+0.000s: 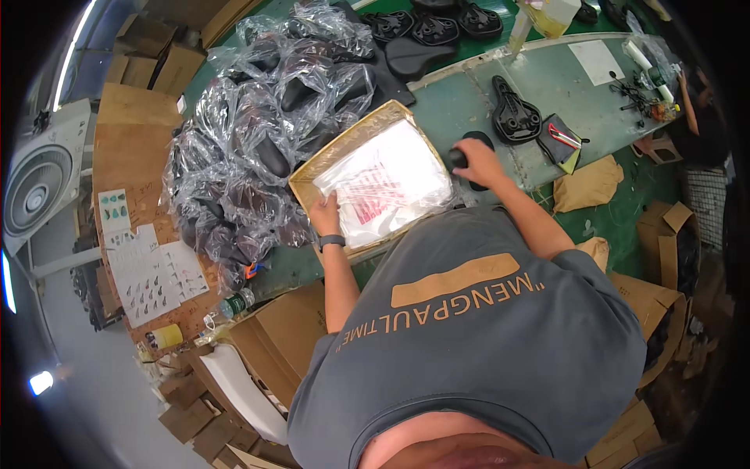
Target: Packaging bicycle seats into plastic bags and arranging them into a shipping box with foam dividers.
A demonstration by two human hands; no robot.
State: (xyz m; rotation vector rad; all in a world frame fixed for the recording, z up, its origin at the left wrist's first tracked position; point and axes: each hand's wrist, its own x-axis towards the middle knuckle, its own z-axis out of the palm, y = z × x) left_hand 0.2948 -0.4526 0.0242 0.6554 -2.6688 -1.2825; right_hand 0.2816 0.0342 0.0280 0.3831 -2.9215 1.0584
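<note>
My left hand is at the left side of a shallow yellowish box, fingers closed on the edge of a clear plastic bag with red print. The bag lies on top of a stack of white sheets or bags that fills the box. To the right of the box, my right hand grips a black bicycle saddle resting on the green table. Part of that saddle is hidden under the hand. Further right, another black saddle lies with its underside up.
Many saddles in clear plastic are heaped left of the box. Bare saddles stand at the table's far side. A dark pouch with pens and a brown paper bag are at right. Cardboard boxes crowd the near left.
</note>
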